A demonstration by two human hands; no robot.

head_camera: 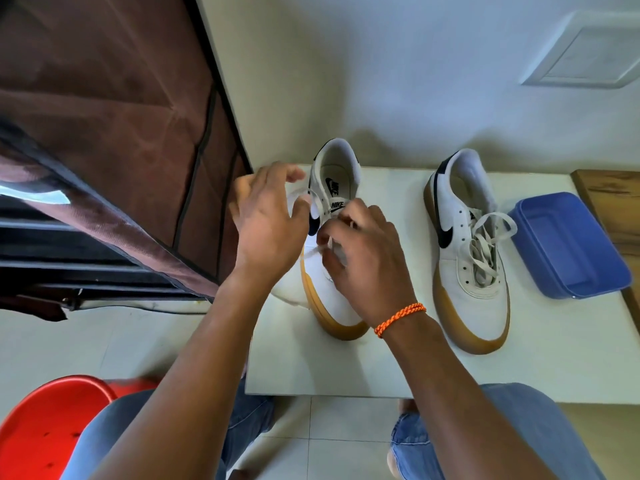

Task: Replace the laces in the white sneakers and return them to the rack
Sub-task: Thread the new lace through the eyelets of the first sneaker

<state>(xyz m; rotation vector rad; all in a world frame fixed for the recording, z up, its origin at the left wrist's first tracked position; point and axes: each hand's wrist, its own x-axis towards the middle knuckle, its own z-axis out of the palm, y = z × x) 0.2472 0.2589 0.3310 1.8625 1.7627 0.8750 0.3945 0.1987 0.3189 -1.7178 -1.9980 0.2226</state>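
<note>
A: Rack [114, 140] first, the brown fabric-covered one, filling the left; its flap edge slants down to just beside the white table [346, 368].
B: And the table?
A: Its near edge stops between the person's knees, its left edge by the rack. Open top lies in front of both toes.
B: Sneakers?
A: Right sneaker [474, 271] stands mid-table, cream lace [485, 244] loosely threaded, near the blue plastic box [568, 247] at the right edge. Left sneaker [332, 258] sits at the table's left edge, toe close to the corner.
B: Hands?
A: Left hand [266, 223] hovers beside its collar, fingers spread and loosely bent; whether they hold the lace loop I cannot tell. Right hand [367, 258], orange bracelet [400, 318] at the wrist, pinches a lace strand [313, 251] over the tongue.
</note>
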